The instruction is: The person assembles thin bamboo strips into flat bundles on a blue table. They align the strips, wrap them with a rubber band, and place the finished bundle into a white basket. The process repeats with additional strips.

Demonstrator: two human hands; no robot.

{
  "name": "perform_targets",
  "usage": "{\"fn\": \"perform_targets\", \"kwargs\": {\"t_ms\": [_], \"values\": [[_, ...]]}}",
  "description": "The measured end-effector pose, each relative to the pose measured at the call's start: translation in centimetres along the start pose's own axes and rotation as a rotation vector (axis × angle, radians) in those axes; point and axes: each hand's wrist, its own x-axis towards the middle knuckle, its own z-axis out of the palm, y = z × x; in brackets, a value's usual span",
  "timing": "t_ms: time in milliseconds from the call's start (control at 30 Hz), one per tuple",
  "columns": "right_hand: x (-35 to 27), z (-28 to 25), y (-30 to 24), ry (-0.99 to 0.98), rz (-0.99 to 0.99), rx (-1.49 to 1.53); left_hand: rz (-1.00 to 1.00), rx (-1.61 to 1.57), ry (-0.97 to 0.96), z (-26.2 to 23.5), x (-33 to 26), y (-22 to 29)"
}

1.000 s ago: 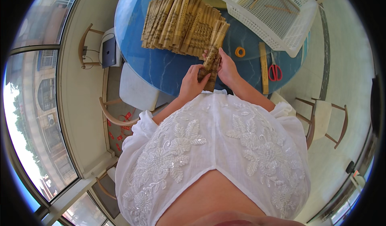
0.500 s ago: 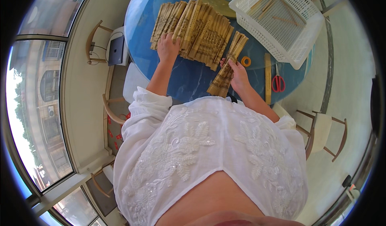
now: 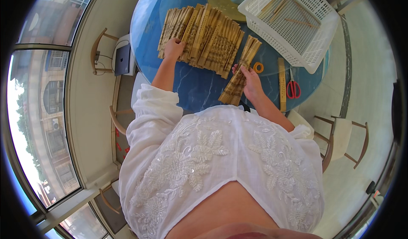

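A wide row of mottled tan bamboo strips (image 3: 212, 39) lies side by side on a blue marbled table (image 3: 191, 86). At the row's near left, my left hand (image 3: 174, 49) has its fingers curled and pressed together on a bamboo strip; the fingertips are partly hidden. My right hand (image 3: 251, 81) is closed around the middle of a bundle of similar bamboo strips (image 3: 247, 54). This bundle is held tilted, its two ends fanned out wider than the gripped middle, to the right of the row and just in front of my body.
Right of the bundle lie a yellow tape roll (image 3: 258, 67), a flat bamboo piece (image 3: 282, 83) and red-handled scissors (image 3: 293, 88). A white plastic basket (image 3: 312, 54) holding a few thin sticks stands at the far right. A round golden disc (image 3: 219, 1) is behind the row. Chairs (image 3: 342, 139) stand around.
My left hand has shifted slightly left along the row's near edge, and its fingers have curled in. My right hand still holds its bundle, nearly unmoved. The view has tilted slightly.
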Motion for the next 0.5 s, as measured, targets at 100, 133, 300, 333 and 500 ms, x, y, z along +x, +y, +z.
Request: {"fn": "perform_targets", "kwargs": {"t_ms": [100,133,300,333,500], "values": [[0.0,0.2,0.1,0.023,0.012,-0.001,-0.016,-0.096,0.032,-0.2,0.2,-0.6],[0.0,0.3,0.1,0.02,0.016,-0.002,-0.024,-0.131,0.049,-0.4,0.2,-0.8],[0.2,0.2,0.2,0.017,0.023,-0.019,-0.026,-0.393,0.141,-1.2,-2.9,-0.3],[0.4,0.2,0.2,0.002,0.027,-0.021,-0.032,-0.529,0.067,-1.0,-3.9,-0.5],[0.4,1.0,0.5,0.026,0.035,-0.031,-0.07,-0.998,-0.333,1.0,-13.6,1.7]]}}
